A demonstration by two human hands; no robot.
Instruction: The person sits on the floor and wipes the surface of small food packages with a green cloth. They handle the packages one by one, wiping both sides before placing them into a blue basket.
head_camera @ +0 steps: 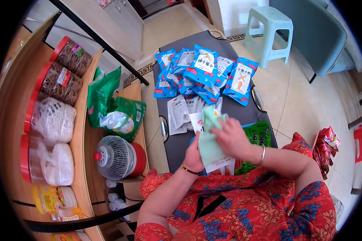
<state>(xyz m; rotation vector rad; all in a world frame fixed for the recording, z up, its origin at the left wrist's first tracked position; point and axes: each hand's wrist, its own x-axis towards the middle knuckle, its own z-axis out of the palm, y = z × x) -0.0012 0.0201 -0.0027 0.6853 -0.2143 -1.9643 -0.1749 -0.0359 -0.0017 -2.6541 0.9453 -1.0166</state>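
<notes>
My left hand (195, 155) grips the near left side of a white snack packet (196, 120), most of which is hidden by a pale green cloth (210, 144). Pressed over the packet's front, the cloth is bunched under the fingers of my right hand (232, 137). Beyond my hands, several white packets (178, 111) lie on a grey folding cot (187, 159). Farther off is a heap of blue snack pouches (202, 66), with one pouch (240, 79) at its right side. Green packets (256, 137) lie partly behind my right forearm, and white-and-red packets (221, 168) sit close to my lap.
On the left, a wooden shelf (92, 168) holds red-lidded jars (61, 86). Green bags (125, 111) and a wire-caged fan (117, 156) stand beside the cot. A plastic stool (270, 33), a blue chair (313, 39) and red packets (324, 147) are to the right.
</notes>
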